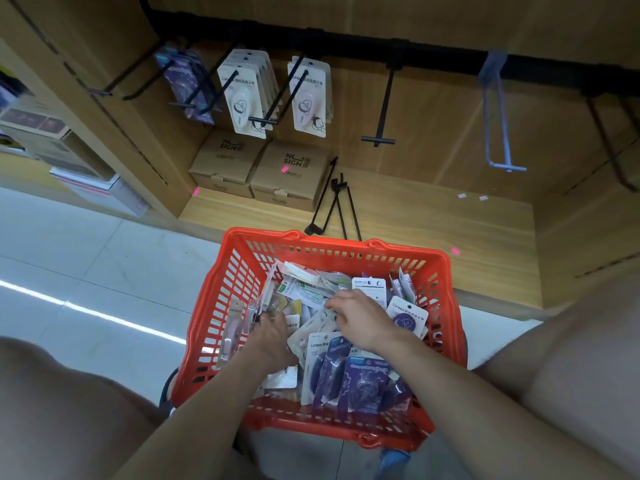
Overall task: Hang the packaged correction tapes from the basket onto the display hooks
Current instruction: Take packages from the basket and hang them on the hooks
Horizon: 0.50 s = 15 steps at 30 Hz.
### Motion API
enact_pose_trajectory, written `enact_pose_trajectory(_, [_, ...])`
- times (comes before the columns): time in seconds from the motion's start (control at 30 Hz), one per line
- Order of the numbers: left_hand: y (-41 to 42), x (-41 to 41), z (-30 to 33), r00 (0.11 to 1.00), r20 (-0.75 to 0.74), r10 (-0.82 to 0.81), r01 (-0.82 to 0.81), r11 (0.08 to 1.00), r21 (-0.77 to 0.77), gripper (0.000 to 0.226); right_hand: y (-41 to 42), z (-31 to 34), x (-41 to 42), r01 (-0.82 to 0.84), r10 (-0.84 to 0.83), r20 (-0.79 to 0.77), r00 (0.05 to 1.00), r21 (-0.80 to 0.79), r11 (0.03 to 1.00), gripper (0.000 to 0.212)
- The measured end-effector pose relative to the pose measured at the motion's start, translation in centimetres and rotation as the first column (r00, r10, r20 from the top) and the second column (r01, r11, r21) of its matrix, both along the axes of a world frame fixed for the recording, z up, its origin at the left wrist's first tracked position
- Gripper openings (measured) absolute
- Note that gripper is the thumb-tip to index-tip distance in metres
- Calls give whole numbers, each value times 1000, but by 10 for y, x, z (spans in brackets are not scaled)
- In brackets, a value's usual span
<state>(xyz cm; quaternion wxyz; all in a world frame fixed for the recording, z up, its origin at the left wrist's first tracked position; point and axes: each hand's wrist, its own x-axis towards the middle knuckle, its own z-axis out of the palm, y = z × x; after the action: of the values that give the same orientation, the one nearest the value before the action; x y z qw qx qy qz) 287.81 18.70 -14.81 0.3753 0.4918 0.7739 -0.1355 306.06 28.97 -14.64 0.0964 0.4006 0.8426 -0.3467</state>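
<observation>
Crowding the orange basket (221, 299), packaged tapes (360, 379) surround both curled hands, left (273, 336) and right (360, 320); grips unclear.

Head-worn wide view, facing steeply down, close over basket (221, 317), hooks (379, 140) beyond

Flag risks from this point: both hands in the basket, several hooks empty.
1. Packs in the red basket lie jumbled and overlapping, so the right hand or left hand may drag out extras that drop.
2. Hooks hold matching designs; a purple pack could land on a white-pack hook.
3. Loose hooks on the shelf could be knocked off when reaching up.
</observation>
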Motion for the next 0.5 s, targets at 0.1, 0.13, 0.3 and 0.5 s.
enact_pose_trajectory(0.1, [1, 0, -4, 998, 28, 52, -52, 999, -2, 88, -3, -3, -9, -137, 137, 60, 989, -5, 991, 48])
enact_pose_trajectory(0.13, [2, 0, -6, 994, 60, 88, -88, 996, 2, 89, -4, -4, -10, -181, 182, 105, 978, -17, 983, 50])
enact_pose_trajectory(0.3, [1, -1, -12, 983, 93, 159, -163, 986, 40, 87, 4, 4, -18, -289, 310, 301, 902, -113, 951, 59])
enact_pose_trajectory(0.5, [0, 0, -12, 936, 190, 295, -326, 932, 156, 80, 5, 13, -24, -377, 368, 381, 848, -54, 925, 51])
